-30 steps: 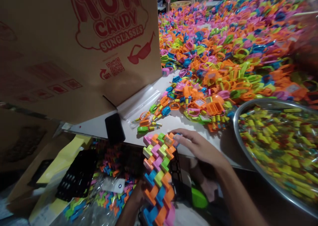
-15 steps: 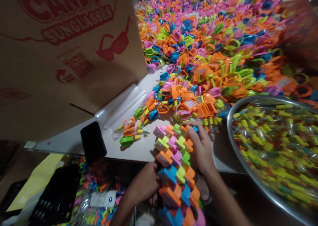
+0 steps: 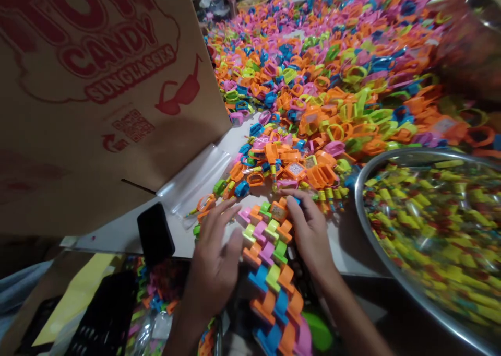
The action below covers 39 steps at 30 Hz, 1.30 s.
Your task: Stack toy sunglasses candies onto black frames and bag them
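A long block of plastic toy watches [image 3: 270, 251], stacked in staggered rows of pink, orange, green and blue, runs from the table edge down toward me. My right hand [image 3: 311, 225] is closed on the upper right side of this block, thumb over the top row; a bit of blue plastic shows by the thumb. My left hand [image 3: 217, 257] is to the left of the block, fingers stretched forward and apart, holding nothing visible. Its fingertips are close to some loose toy watches [image 3: 205, 203] with small candy tubes on the table. Hidden is the underside of the block.
A big carton [image 3: 117, 110] stands at the left, with a plastic bag [image 3: 195, 181] and a black phone [image 3: 155, 233] before it. Loose toy watches [image 3: 332, 79] heap across the table. A metal basin [image 3: 362, 210] of yellow candy tubes is at the right. Below lies a black crate [image 3: 105, 314].
My left hand has come up from under the block to its left side and opened. My right hand stays on the block. The view has shifted, showing more of the carton.
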Each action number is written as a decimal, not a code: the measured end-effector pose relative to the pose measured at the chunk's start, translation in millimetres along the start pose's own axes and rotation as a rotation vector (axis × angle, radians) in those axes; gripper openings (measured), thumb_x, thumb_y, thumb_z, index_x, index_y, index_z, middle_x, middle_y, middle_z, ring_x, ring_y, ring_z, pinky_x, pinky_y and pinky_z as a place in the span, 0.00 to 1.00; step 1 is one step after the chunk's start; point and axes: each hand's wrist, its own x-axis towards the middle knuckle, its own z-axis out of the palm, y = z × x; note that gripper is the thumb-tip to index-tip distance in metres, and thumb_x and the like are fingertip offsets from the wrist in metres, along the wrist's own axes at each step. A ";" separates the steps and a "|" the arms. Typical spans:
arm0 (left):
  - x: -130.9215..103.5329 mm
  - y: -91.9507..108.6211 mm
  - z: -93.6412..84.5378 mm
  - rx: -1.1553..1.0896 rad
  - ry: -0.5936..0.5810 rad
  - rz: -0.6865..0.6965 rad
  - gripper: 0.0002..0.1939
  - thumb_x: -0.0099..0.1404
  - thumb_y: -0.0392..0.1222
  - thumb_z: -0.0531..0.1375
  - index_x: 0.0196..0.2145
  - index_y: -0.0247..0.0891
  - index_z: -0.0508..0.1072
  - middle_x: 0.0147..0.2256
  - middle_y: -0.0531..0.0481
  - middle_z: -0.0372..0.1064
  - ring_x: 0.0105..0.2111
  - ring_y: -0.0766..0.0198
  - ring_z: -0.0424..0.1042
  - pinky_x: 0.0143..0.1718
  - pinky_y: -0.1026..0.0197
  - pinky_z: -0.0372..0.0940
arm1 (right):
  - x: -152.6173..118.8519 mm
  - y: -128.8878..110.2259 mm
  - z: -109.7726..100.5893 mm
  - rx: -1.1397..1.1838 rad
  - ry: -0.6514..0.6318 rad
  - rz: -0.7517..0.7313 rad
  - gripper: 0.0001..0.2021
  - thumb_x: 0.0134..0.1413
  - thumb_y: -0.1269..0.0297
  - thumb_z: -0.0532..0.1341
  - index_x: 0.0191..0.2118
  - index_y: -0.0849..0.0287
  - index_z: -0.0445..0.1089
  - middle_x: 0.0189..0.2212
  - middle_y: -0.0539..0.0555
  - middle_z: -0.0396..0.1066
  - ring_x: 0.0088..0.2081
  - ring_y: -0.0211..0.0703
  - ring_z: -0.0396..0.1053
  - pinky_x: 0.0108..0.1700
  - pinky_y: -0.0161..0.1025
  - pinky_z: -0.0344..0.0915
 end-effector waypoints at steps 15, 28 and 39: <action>47.4 0.2 32.3 -0.143 -0.306 -0.047 0.13 0.76 0.42 0.58 0.48 0.42 0.83 0.48 0.49 0.82 0.51 0.59 0.79 0.54 0.59 0.70 | 2.6 -6.4 -0.2 0.079 -0.218 0.036 0.22 0.74 0.46 0.55 0.55 0.52 0.80 0.55 0.54 0.79 0.59 0.51 0.73 0.64 0.45 0.67; 43.8 -10.5 19.8 -0.207 -0.358 -0.153 0.19 0.78 0.52 0.56 0.56 0.44 0.82 0.56 0.48 0.80 0.56 0.54 0.76 0.62 0.54 0.66 | -12.0 6.9 -11.3 0.034 -0.116 0.052 0.26 0.77 0.43 0.47 0.60 0.52 0.74 0.60 0.56 0.75 0.60 0.51 0.72 0.62 0.48 0.68; -46.8 -36.4 10.3 -0.464 0.467 -0.384 0.17 0.77 0.56 0.57 0.41 0.42 0.78 0.41 0.50 0.77 0.42 0.59 0.74 0.46 0.61 0.68 | -80.6 46.7 -38.9 -0.189 -0.048 0.055 0.21 0.76 0.48 0.52 0.63 0.53 0.70 0.62 0.58 0.73 0.63 0.53 0.71 0.65 0.50 0.67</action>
